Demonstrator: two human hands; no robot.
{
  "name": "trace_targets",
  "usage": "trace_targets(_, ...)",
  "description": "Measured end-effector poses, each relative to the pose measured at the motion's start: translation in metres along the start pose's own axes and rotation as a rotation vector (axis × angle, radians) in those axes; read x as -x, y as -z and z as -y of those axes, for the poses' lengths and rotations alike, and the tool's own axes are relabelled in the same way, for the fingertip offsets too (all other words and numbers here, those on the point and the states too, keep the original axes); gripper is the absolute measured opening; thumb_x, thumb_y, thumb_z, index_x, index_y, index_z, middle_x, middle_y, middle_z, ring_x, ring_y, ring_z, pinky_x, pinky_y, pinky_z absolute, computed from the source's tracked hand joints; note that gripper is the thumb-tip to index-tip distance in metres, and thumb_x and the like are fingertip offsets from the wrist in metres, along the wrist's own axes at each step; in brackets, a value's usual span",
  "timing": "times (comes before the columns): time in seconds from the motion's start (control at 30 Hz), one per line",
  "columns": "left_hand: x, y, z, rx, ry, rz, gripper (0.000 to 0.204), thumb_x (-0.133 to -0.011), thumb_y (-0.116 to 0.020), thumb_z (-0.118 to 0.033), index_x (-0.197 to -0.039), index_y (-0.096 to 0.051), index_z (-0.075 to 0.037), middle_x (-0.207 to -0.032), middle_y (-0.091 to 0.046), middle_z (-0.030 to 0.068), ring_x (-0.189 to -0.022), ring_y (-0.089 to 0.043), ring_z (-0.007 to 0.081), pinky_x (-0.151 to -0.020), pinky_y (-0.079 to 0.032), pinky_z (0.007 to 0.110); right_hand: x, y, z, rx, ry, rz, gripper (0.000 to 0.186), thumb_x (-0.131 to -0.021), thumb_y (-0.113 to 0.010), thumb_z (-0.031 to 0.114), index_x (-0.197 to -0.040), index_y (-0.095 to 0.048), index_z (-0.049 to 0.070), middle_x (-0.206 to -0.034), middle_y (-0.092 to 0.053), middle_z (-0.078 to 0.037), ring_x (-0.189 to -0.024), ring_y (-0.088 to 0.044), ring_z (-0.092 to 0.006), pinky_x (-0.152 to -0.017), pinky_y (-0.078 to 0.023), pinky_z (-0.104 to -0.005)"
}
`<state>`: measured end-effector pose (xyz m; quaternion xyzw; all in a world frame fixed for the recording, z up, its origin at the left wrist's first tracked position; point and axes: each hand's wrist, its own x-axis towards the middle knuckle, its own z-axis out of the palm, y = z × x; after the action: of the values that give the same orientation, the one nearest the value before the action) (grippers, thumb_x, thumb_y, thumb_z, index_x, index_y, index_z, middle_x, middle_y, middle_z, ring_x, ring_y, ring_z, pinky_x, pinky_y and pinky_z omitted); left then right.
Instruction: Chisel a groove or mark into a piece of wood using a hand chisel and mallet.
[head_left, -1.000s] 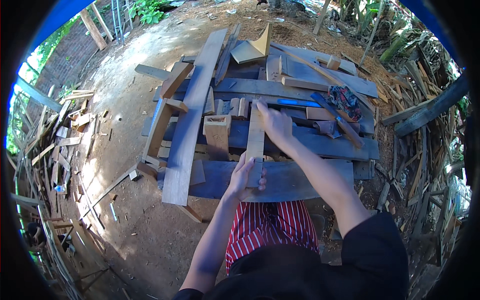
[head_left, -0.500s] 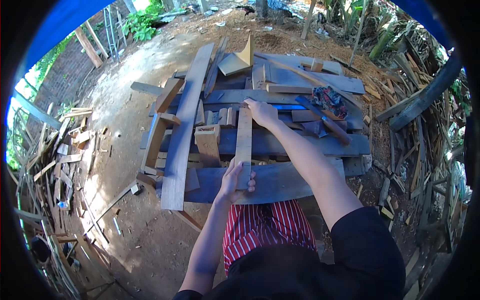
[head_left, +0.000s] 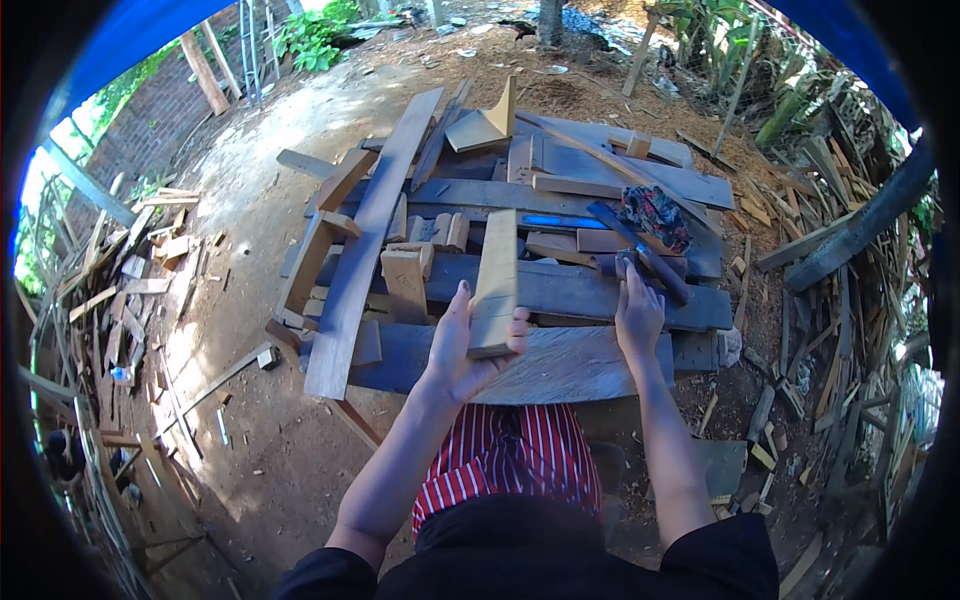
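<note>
A squared wooden block (head_left: 494,285) stands tilted up in my left hand (head_left: 455,345), its fingers closed round the lower end. My right hand (head_left: 640,318) is at the right of the workbench, its fingers stretched toward a dark tool (head_left: 608,264); the fingertips are at it, and whether they touch is hard to see. Beside them lies a dark rounded bar (head_left: 664,277), and a crumpled patterned cloth (head_left: 657,218) rests just beyond. A blue strip (head_left: 562,221) lies on the boards past the block.
The slatted workbench (head_left: 560,285) carries a long plank (head_left: 375,245) across its left side, upright short blocks (head_left: 405,285), a wooden frame (head_left: 308,265) and an angled yellowish piece (head_left: 485,125). Scrap wood heaps (head_left: 845,230) line the right; more offcuts (head_left: 150,270) litter the left ground.
My right hand has left the block's far end and moved right and nearer, to the dark tool. My left hand has raised and tilted the block.
</note>
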<state>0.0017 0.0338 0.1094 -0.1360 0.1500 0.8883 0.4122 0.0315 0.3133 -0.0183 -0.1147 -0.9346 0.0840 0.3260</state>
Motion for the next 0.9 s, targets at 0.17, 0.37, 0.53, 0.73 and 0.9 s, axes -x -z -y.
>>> trace_targets(0.17, 0.031, -0.057, 0.026, 0.010, 0.010, 0.124, 0.054, -0.106, -0.021, -0.048, -0.133, -0.033, -0.003, -0.101, -0.051, 0.0152, -0.078, -0.052, 0.0215, -0.067, -0.048, 0.035, -0.001, 0.000, -0.003, -0.015, -0.005, -0.044, 0.035, -0.098, -0.052, 0.019, -0.132, -0.055, 0.010, -0.091, -0.069, -0.009, -0.081, -0.065, -0.0262, -0.073, -0.047, -0.0390)
trace_targets(0.37, 0.053, -0.066, 0.039, -0.046, 0.067, 0.232, 0.054, -0.105, -0.022, -0.051, -0.132, -0.038, -0.007, -0.101, -0.051, 0.0138, -0.078, -0.053, 0.0213, -0.065, -0.051, 0.036, -0.001, 0.000, -0.002, -0.047, -0.024, -0.012, 0.033, -0.099, -0.051, 0.019, -0.130, -0.057, 0.009, -0.091, -0.069, -0.010, -0.082, -0.065, -0.0266, -0.074, -0.048, -0.0392)
trace_targets(0.53, 0.064, -0.057, 0.044, -0.080, 0.080, 0.214, 0.050, -0.105, -0.027, -0.049, -0.134, -0.035, -0.009, -0.098, -0.047, 0.0140, -0.076, -0.053, 0.0210, -0.059, -0.050, 0.034, 0.002, 0.000, -0.003, -0.046, -0.019, -0.030, 0.033, -0.097, -0.052, 0.018, -0.128, -0.058, 0.008, -0.088, -0.069, -0.010, -0.079, -0.065, -0.0276, -0.073, -0.048, -0.0398)
trace_targets(0.73, 0.059, -0.036, 0.029, -0.599, -0.148, 0.113, 0.047, -0.104, -0.040, -0.032, -0.145, -0.024, -0.014, -0.096, -0.052, 0.0159, -0.076, -0.059, 0.0219, -0.058, -0.052, 0.034, 0.001, -0.005, -0.005, -0.044, 0.012, -0.065, 0.034, -0.098, -0.052, 0.019, -0.129, -0.057, 0.008, -0.090, -0.069, -0.010, -0.079, -0.065, -0.0276, -0.073, -0.048, -0.0395)
trace_targets(0.9, -0.031, 0.024, -0.006, -1.738, -0.919, -0.208, 0.053, -0.101, -0.043, -0.023, -0.148, -0.022, -0.014, -0.101, -0.058, 0.0227, -0.084, -0.069, 0.0317, -0.067, -0.056, 0.045, 0.000, -0.002, -0.005, -0.021, 0.018, -0.075, 0.033, -0.098, -0.051, 0.019, -0.129, -0.057, 0.009, -0.090, -0.070, -0.009, -0.080, -0.065, -0.0271, -0.074, -0.048, -0.0394)
